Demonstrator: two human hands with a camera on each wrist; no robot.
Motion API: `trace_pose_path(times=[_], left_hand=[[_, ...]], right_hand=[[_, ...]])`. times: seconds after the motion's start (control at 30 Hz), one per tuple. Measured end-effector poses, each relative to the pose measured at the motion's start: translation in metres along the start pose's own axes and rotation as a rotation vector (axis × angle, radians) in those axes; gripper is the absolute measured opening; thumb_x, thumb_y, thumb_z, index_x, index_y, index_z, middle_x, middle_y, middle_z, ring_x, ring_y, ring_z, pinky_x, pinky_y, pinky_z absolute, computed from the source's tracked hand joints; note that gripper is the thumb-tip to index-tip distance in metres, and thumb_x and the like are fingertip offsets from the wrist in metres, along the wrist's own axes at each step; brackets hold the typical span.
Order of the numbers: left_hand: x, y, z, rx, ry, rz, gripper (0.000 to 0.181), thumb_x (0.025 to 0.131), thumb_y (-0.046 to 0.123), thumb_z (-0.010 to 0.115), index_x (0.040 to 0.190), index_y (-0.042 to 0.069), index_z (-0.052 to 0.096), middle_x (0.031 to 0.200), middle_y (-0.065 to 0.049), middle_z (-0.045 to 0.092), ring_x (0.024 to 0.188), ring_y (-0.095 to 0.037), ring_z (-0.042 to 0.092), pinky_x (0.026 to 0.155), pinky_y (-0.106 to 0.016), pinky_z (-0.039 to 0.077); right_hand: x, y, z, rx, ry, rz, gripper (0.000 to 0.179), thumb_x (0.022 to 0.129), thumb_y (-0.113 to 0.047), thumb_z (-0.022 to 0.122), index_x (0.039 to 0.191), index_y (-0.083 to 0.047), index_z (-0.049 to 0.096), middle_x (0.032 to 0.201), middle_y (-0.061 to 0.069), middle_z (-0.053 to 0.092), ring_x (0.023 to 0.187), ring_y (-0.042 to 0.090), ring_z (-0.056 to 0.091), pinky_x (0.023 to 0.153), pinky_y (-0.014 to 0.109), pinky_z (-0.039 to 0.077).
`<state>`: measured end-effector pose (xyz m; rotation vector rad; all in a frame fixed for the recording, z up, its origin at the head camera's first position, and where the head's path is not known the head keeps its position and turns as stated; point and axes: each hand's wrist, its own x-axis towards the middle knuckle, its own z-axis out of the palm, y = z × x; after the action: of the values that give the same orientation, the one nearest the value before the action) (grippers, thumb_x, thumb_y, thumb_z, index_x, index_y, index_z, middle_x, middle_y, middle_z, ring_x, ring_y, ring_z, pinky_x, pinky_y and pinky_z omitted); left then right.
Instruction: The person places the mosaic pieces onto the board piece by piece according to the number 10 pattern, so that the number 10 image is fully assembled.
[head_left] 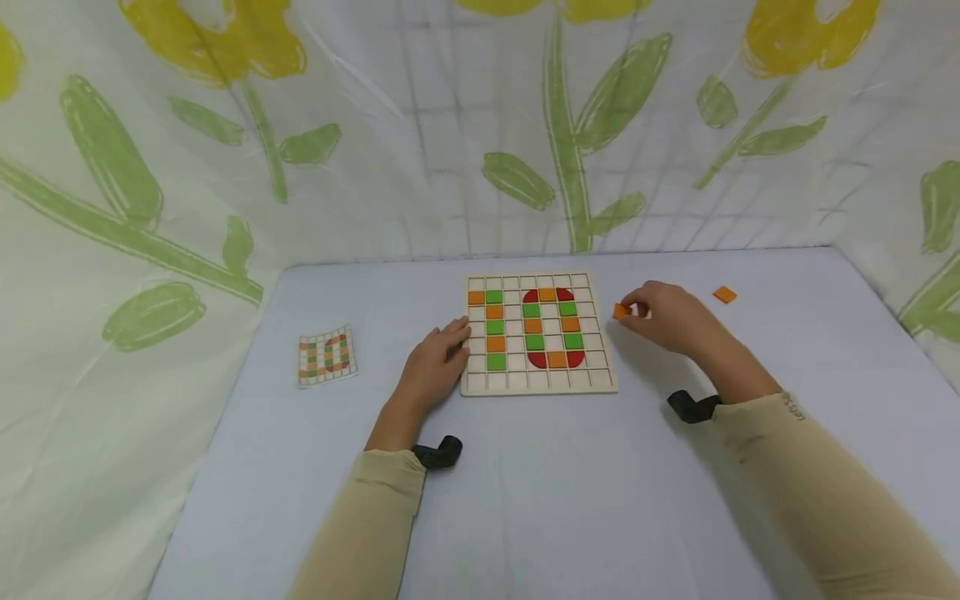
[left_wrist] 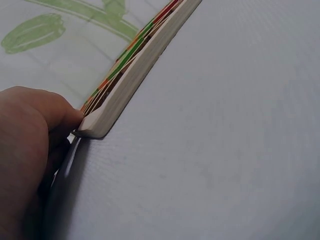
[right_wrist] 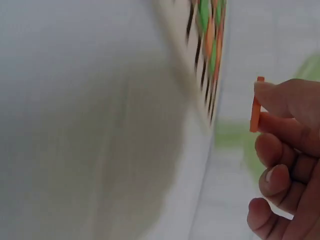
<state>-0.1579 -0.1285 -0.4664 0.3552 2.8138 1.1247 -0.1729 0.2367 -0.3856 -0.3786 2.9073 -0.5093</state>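
On the table lies a square wooden grid board [head_left: 510, 382] with orange, green and red tiles set in its cells. They form a "1" and a "0". My left hand [head_left: 433, 367] rests against the board's left edge, its fingers touching the rim. In the left wrist view the thumb lies at the board's corner [left_wrist: 95, 125]. To the right of the board, my right hand [head_left: 671, 319] pinches an orange square tile [right_wrist: 256, 105] between thumb and forefinger, held above the table and apart from the board. The other fingers curl loosely in the right wrist view.
A small pattern card [head_left: 327, 357] with a similar coloured grid lies left of the board. One loose orange tile [head_left: 724, 295] lies at the back right of the white table [head_left: 555, 500]. Behind stands a cloth [head_left: 420, 167] printed with flowers.
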Motion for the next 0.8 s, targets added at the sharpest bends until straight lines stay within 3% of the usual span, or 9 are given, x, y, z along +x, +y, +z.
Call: trace_pose_path(times=[0.2, 0.47, 0.8], left_hand=[[0.0, -0.001, 0.001, -0.011, 0.02, 0.007, 0.043, 0.1, 0.024, 0.054, 0.143, 0.014, 0.053, 0.154, 0.009, 0.042, 0.146, -0.021, 0.033, 0.124, -0.043, 0.024], [0.0, -0.002, 0.003, -0.011, 0.012, -0.005, 0.043, 0.1, 0.024, 0.054, 0.143, 0.015, 0.053, 0.154, 0.01, 0.042, 0.147, -0.023, 0.032, 0.123, -0.045, 0.024], [-0.001, -0.001, 0.002, -0.01, 0.015, -0.005, 0.044, 0.101, 0.025, 0.055, 0.143, 0.016, 0.053, 0.155, 0.009, 0.041, 0.147, -0.029, 0.031, 0.123, -0.046, 0.025]], right_hand=[[0.012, -0.065, 0.029, -0.003, -0.029, -0.195, 0.024, 0.09, -0.023, 0.07, 0.107, -0.006, 0.074, 0.097, 0.005, 0.065, 0.088, 0.021, 0.057, 0.077, 0.037, 0.054], [0.025, -0.105, 0.058, -0.048, -0.063, -0.311, 0.025, 0.089, -0.032, 0.074, 0.102, -0.011, 0.076, 0.085, -0.002, 0.059, 0.075, 0.014, 0.049, 0.063, 0.025, 0.046], [0.025, -0.121, 0.069, -0.1, -0.101, -0.262, 0.014, 0.091, -0.023, 0.068, 0.099, -0.013, 0.075, 0.083, -0.002, 0.054, 0.075, 0.016, 0.049, 0.063, 0.027, 0.041]])
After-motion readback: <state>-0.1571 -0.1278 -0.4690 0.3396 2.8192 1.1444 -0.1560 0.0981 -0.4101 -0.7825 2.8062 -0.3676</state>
